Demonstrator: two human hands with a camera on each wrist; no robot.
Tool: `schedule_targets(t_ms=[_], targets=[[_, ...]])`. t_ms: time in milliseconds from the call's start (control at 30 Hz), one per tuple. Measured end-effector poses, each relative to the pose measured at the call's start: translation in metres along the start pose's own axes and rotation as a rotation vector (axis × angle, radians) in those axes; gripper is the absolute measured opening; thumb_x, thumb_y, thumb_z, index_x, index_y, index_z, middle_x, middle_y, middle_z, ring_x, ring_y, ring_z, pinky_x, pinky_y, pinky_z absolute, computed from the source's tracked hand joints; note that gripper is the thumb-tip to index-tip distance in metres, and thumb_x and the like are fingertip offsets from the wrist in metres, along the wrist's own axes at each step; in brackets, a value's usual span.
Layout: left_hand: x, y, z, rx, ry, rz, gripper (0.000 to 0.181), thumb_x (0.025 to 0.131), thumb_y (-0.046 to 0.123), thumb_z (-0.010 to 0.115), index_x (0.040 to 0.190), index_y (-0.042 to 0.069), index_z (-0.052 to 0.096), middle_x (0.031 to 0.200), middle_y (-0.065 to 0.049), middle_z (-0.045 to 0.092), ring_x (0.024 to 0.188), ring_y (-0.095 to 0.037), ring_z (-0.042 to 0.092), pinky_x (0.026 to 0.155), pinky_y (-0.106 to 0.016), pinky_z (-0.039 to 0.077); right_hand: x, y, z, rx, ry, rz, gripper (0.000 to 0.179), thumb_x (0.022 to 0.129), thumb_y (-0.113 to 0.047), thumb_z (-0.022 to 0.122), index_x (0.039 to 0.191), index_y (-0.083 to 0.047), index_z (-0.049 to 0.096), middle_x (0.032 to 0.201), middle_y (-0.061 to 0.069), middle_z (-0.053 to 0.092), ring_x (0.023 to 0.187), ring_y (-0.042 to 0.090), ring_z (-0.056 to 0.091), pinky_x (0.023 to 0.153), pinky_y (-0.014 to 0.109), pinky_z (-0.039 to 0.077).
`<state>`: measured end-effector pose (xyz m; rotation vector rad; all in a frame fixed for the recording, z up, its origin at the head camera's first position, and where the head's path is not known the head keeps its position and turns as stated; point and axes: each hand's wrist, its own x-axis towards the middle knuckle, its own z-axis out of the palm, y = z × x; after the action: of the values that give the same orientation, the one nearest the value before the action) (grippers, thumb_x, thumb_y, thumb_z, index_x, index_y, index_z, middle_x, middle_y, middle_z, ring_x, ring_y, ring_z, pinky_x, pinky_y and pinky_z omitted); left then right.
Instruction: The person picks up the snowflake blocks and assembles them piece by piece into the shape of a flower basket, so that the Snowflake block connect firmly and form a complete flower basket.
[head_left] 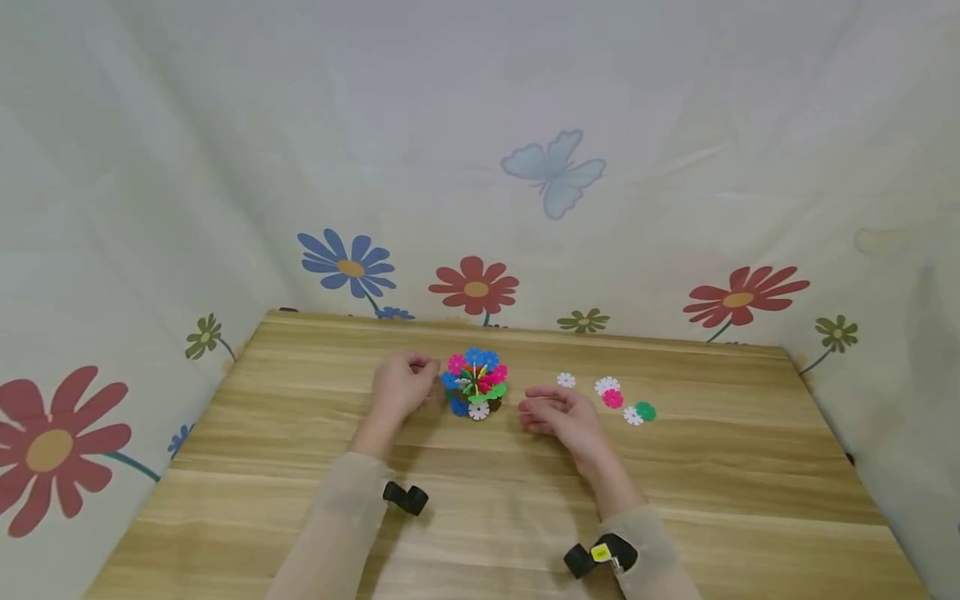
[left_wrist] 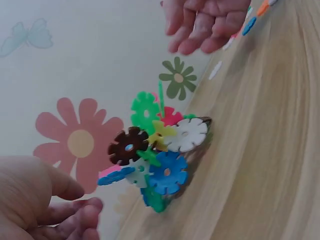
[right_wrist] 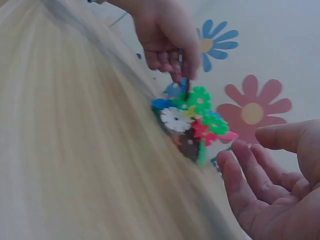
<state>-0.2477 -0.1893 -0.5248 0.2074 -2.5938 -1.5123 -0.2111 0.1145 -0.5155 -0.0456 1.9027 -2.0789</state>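
Observation:
A ball-like cluster of interlocking plastic snowflake discs (head_left: 477, 385) in blue, white, green, pink, yellow and brown rests on the table between the hands. To its left is my left hand (head_left: 403, 387), thumb near the fingertips, with a gap to the cluster in the left wrist view and nothing visible in it. My right hand (head_left: 564, 417) lies to the cluster's right, apart from it. Its fingers (right_wrist: 245, 170) are loosely bent and hold nothing in the right wrist view. The cluster's blue disc (left_wrist: 168, 172) and white disc (right_wrist: 175, 120) face the wrist cameras.
Several loose discs lie on the wooden table (head_left: 480, 517) to the right: a white disc (head_left: 566, 380), a pink disc (head_left: 612, 398) and a green disc (head_left: 645, 411) among them. A flower-printed cloth (head_left: 420, 167) hangs behind the table's far edge.

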Motion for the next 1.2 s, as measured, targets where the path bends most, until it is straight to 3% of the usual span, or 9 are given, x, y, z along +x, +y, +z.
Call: schedule_targets(t_ms=[133, 200, 367, 467, 600, 733, 833, 1033, 1200], targets=[[-0.004, 0.007, -0.007, 0.098, 0.125, 0.097, 0.025, 0.098, 0.027, 0.073, 0.1, 0.004, 0.081, 0.086, -0.008, 0.075, 0.076, -0.024, 0.067, 0.066, -0.037, 0.055, -0.007, -0.01, -0.02, -0.108, 0.027, -0.001, 0.036, 0.107, -0.009, 0.07, 0.135, 0.012, 0.063, 0.125, 0.028, 0.075, 0.11, 0.038, 0.077, 0.097, 0.047, 0.063], [-0.015, 0.03, -0.008, 0.079, 0.129, 0.119, 0.023, 0.099, 0.022, 0.073, 0.105, 0.001, 0.08, 0.091, -0.01, 0.076, 0.082, -0.027, 0.069, 0.072, -0.038, 0.057, -0.012, -0.017, -0.035, -0.174, 0.046, -0.007, 0.037, 0.107, -0.013, 0.072, 0.135, 0.009, 0.064, 0.125, 0.026, 0.075, 0.111, 0.038, 0.076, 0.098, 0.047, 0.063], [-0.037, 0.072, 0.016, -0.002, 0.037, 0.223, 0.022, 0.101, 0.02, 0.077, 0.116, 0.004, 0.078, 0.094, -0.005, 0.075, 0.083, -0.021, 0.068, 0.074, -0.031, 0.056, -0.022, -0.034, -0.076, -0.329, 0.108, -0.065, 0.039, 0.108, -0.017, 0.072, 0.135, 0.009, 0.064, 0.126, 0.027, 0.072, 0.109, 0.037, 0.075, 0.094, 0.042, 0.063], [-0.049, 0.091, 0.04, -0.015, -0.045, 0.28, 0.023, 0.1, 0.018, 0.077, 0.118, 0.006, 0.077, 0.092, -0.001, 0.073, 0.078, -0.016, 0.066, 0.071, -0.03, 0.057, -0.026, -0.038, -0.099, -0.411, 0.144, -0.097, 0.041, 0.108, -0.017, 0.073, 0.137, 0.01, 0.063, 0.128, 0.028, 0.07, 0.106, 0.033, 0.073, 0.09, 0.035, 0.063], [-0.061, 0.107, 0.079, 0.024, -0.204, 0.345, 0.026, 0.1, 0.019, 0.076, 0.123, 0.006, 0.075, 0.095, 0.001, 0.074, 0.077, -0.01, 0.067, 0.068, -0.028, 0.058, -0.032, -0.035, -0.125, -0.475, 0.207, -0.103, 0.041, 0.107, -0.017, 0.073, 0.138, 0.008, 0.063, 0.131, 0.028, 0.069, 0.106, 0.026, 0.07, 0.087, 0.028, 0.061], [-0.065, 0.111, 0.118, 0.128, -0.35, 0.348, 0.034, 0.101, 0.023, 0.077, 0.131, 0.007, 0.073, 0.104, 0.0, 0.075, 0.08, -0.006, 0.067, 0.073, -0.024, 0.058, -0.035, -0.024, -0.141, -0.538, 0.244, -0.129, 0.039, 0.105, -0.013, 0.076, 0.136, 0.009, 0.065, 0.129, 0.027, 0.07, 0.104, 0.021, 0.069, 0.086, 0.02, 0.057], [-0.065, 0.11, 0.141, 0.207, -0.412, 0.327, 0.038, 0.101, 0.025, 0.078, 0.135, 0.01, 0.072, 0.109, 0.0, 0.074, 0.086, -0.008, 0.065, 0.08, -0.025, 0.056, -0.037, -0.012, -0.148, -0.605, 0.251, -0.125, 0.038, 0.103, -0.012, 0.079, 0.134, 0.007, 0.068, 0.123, 0.024, 0.072, 0.102, 0.022, 0.069, 0.083, 0.016, 0.055], [-0.062, 0.105, 0.165, 0.269, -0.433, 0.327, 0.039, 0.099, 0.029, 0.08, 0.134, 0.014, 0.075, 0.111, 0.0, 0.073, 0.097, -0.013, 0.064, 0.088, -0.031, 0.056, -0.038, 0.0, -0.152, -0.688, 0.251, -0.082, 0.038, 0.098, -0.016, 0.084, 0.132, -0.001, 0.074, 0.104, 0.012, 0.066, 0.09, 0.023, 0.058, 0.072, 0.022, 0.051], [-0.055, 0.086, 0.181, 0.308, -0.417, 0.414, 0.038, 0.099, 0.032, 0.081, 0.13, 0.01, 0.078, 0.111, 0.0, 0.072, 0.099, -0.014, 0.062, 0.092, -0.03, 0.056, -0.033, -0.002, -0.151, -0.753, 0.201, -0.095, 0.037, 0.095, -0.015, 0.087, 0.129, -0.004, 0.078, 0.094, 0.009, 0.064, 0.08, 0.022, 0.057, 0.065, 0.027, 0.049]])
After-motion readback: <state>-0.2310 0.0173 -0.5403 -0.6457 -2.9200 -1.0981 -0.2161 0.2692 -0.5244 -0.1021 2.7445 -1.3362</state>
